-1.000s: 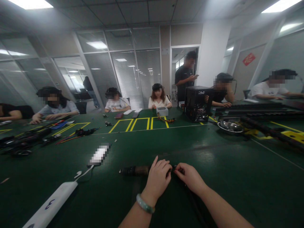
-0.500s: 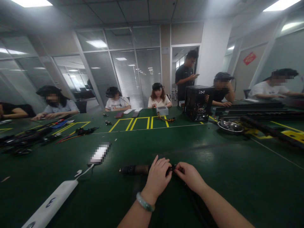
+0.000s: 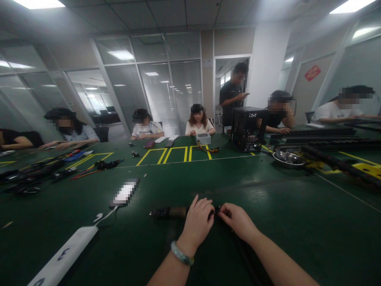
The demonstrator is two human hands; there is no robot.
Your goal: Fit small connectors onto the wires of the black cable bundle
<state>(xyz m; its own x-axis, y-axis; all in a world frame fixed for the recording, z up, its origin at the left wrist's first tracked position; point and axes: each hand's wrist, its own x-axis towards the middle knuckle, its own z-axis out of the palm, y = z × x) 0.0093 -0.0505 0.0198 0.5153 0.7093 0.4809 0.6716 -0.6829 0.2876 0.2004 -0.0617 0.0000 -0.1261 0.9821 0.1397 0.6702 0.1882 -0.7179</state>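
A dark cylindrical piece, black at its left end and brownish along its middle, lies sideways on the green table. My left hand, with a pale bangle at the wrist, is wrapped over its right part, fingers curled down. Close to its right end my right hand is closed in a pinch, thumb and fingertips together. What sits between those fingertips is too small and dark to make out. A dark strip, perhaps a cord, runs down beneath my right forearm. My left hand hides much of the piece.
A white power strip and a phone on a white cable lie to the left. Dark cables are heaped beyond. Across the table are a black computer case, a power supply, a metal bowl and several seated people.
Both hands keep nearly the same place and grip, with only a slight shift of the fingers. The dark cylindrical piece has not visibly moved.
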